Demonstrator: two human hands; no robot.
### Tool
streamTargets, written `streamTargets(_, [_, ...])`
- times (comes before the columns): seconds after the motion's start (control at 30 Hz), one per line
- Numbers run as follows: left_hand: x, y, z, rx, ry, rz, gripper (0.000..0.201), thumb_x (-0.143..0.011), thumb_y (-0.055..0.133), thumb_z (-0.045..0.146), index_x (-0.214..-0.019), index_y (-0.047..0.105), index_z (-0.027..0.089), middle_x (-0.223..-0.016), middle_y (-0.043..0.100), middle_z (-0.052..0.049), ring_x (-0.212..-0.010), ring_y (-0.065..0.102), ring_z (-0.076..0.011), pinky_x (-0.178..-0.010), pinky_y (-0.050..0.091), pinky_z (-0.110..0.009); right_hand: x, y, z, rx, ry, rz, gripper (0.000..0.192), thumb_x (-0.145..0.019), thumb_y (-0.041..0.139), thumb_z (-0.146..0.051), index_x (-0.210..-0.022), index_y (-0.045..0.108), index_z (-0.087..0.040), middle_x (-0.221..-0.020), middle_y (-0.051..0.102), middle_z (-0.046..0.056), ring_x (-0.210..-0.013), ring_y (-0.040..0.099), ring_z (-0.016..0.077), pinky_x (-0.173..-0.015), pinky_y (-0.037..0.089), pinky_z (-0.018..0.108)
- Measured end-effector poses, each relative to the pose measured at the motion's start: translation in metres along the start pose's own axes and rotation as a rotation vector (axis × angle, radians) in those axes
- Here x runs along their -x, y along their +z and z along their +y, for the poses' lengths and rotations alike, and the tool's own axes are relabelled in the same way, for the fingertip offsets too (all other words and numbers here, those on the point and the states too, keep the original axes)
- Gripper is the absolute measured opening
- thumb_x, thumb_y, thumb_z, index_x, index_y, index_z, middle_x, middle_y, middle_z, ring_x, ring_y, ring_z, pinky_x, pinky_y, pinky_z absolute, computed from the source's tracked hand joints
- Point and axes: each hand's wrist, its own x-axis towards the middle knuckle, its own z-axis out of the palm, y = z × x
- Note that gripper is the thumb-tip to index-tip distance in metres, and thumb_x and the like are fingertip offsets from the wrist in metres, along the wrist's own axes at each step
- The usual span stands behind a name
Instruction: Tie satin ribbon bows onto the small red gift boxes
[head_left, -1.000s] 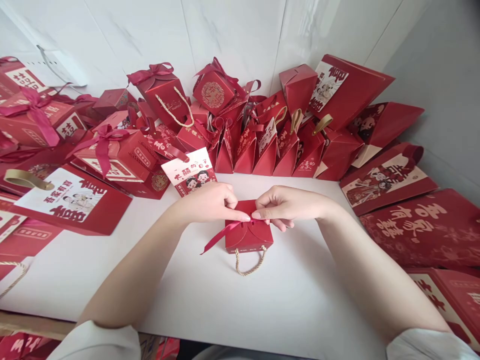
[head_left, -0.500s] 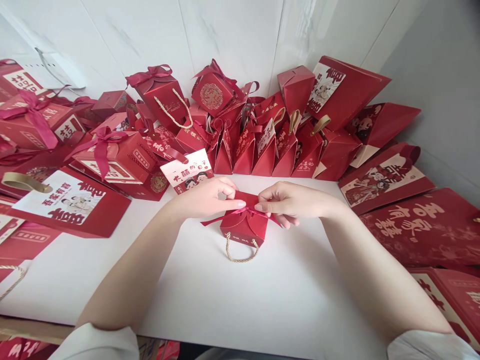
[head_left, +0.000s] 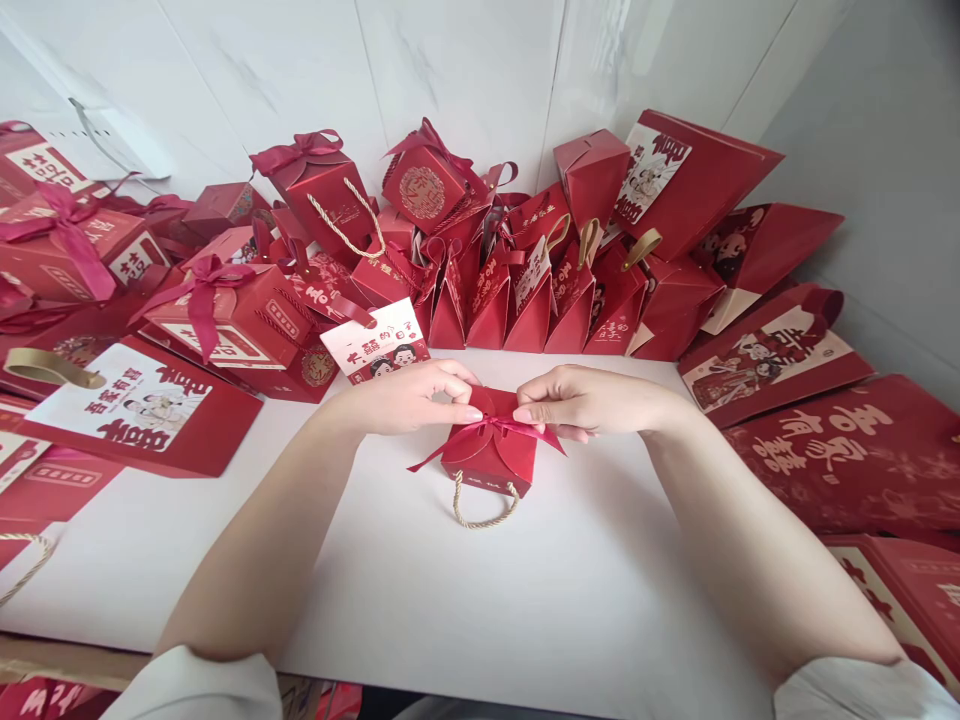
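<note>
Currently we are at the ribbon-tying step: the small red gift box (head_left: 489, 455) stands mid-table on the white table (head_left: 525, 600), rope handle toward us. Our left hand (head_left: 409, 398) and right hand (head_left: 581, 402) each pinch one side of the red ribbon (head_left: 495, 428) above the closed flaps. Next, we judge, both ends need even tension.

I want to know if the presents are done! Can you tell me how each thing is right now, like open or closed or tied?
Small red box: upright on the white table, top flaps closed.
Ribbon: across the box top, ends loose, bow not formed.
Rope handle: hanging down the box front.
Left hand: pinching the ribbon.
Right hand: pinching the ribbon.
Box with bow: closed, ribbon tied.
Row of red bags: standing, tops folded shut.
</note>
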Motion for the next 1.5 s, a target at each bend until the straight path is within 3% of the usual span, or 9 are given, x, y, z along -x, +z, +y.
streamTargets(0.4, [-0.003, -0.001, 0.002, 0.019, 0.021, -0.038, 0.042, -0.088, 0.055, 0.051, -0.064, 0.055, 0.018, -0.144, 0.049, 0.001, -0.13, 0.046, -0.0241, -0.112, 0.026, -0.036, 0.001, -0.005, 0.005, -0.036, 0.033, -0.056, 0.042, -0.095, 0.054, -0.055, -0.075, 0.054, -0.018, -0.048, 0.042, -0.007, -0.042, 0.035, 0.0063, -0.042, 0.029, 0.018])
streamTargets(0.7, [-0.002, -0.001, -0.002, 0.027, 0.007, -0.061, 0.041, -0.085, 0.058, 0.054, -0.065, 0.059, 0.019, -0.14, 0.053, 0.0, -0.126, 0.049, -0.0256, -0.108, 0.034, -0.035, -0.003, -0.01, 0.011, -0.119, 0.047, -0.111, 0.041, -0.093, 0.058, -0.054, -0.077, 0.056, -0.017, -0.046, 0.041, -0.007, -0.04, 0.032, 0.006, -0.039, 0.025, 0.019])
streamTargets(0.93, [-0.009, 0.008, -0.002, 0.185, 0.014, -0.005, 0.046, -0.09, 0.045, 0.059, -0.082, 0.069, 0.021, -0.112, 0.068, -0.004, -0.104, 0.062, -0.0229, -0.097, 0.044, -0.035, 0.005, -0.007, 0.0, -0.075, -0.035, -0.011, 0.048, -0.092, 0.056, -0.059, -0.071, 0.055, -0.016, -0.047, 0.037, -0.008, -0.044, 0.032, 0.0059, -0.046, 0.028, 0.02])
streamTargets(1.07, [-0.013, 0.016, 0.002, 0.087, 0.047, 0.209, 0.046, -0.082, 0.058, 0.06, -0.062, 0.059, 0.019, -0.124, 0.064, -0.004, -0.11, 0.06, -0.0254, -0.101, 0.043, -0.039, 0.002, -0.003, -0.002, -0.101, 0.009, 0.009, 0.051, -0.09, 0.055, -0.063, -0.07, 0.054, -0.016, -0.053, 0.047, -0.004, -0.048, 0.043, 0.008, -0.05, 0.035, 0.022])
streamTargets(1.13, [-0.013, 0.018, 0.005, 0.069, 0.06, 0.295, 0.036, -0.078, 0.066, 0.056, -0.07, 0.063, 0.021, -0.13, 0.061, -0.003, -0.117, 0.057, -0.0262, -0.105, 0.041, -0.041, -0.001, -0.002, -0.002, -0.131, 0.024, 0.019, 0.053, -0.088, 0.056, -0.066, -0.07, 0.055, -0.016, -0.058, 0.053, -0.001, -0.051, 0.048, 0.0097, -0.051, 0.036, 0.023])
streamTargets(1.23, [-0.014, 0.021, 0.007, 0.107, 0.088, 0.257, 0.028, -0.077, 0.069, 0.052, -0.085, 0.071, 0.025, -0.138, 0.055, -0.003, -0.126, 0.051, -0.0272, -0.111, 0.036, -0.043, -0.002, -0.001, -0.003, -0.151, -0.021, 0.05, 0.054, -0.09, 0.052, -0.067, -0.073, 0.057, -0.016, -0.063, 0.057, 0.001, -0.054, 0.05, 0.0111, -0.053, 0.038, 0.024])
streamTargets(1.33, [-0.016, 0.024, 0.006, 0.131, 0.092, 0.204, 0.028, -0.075, 0.071, 0.052, -0.082, 0.074, 0.024, -0.138, 0.055, -0.003, -0.132, 0.046, -0.0289, -0.114, 0.032, -0.042, 0.0, -0.001, -0.005, -0.072, -0.073, 0.09, 0.056, -0.093, 0.045, -0.068, -0.079, 0.062, -0.016, -0.066, 0.053, 0.0, -0.057, 0.047, 0.0109, -0.057, 0.039, 0.025])
streamTargets(1.43, [-0.02, 0.028, 0.006, 0.146, 0.098, 0.18, 0.026, -0.074, 0.072, 0.049, -0.08, 0.074, 0.023, -0.134, 0.058, -0.004, -0.125, 0.052, -0.0279, -0.11, 0.036, -0.041, 0.0, 0.001, -0.005, 0.089, -0.105, 0.191, 0.058, -0.096, 0.039, -0.068, -0.079, 0.064, -0.018, -0.064, 0.044, -0.002, -0.057, 0.039, 0.0111, -0.057, 0.034, 0.026])
streamTargets(1.5, [-0.021, 0.029, 0.007, 0.157, 0.12, 0.146, 0.024, -0.075, 0.071, 0.046, -0.078, 0.073, 0.023, -0.129, 0.061, -0.003, -0.117, 0.057, -0.0261, -0.106, 0.04, -0.039, -0.004, 0.003, -0.002, 0.184, -0.203, 0.282, 0.058, -0.099, 0.036, -0.063, -0.077, 0.064, -0.018, -0.07, 0.044, 0.0, -0.066, 0.043, 0.0129, -0.064, 0.037, 0.027])
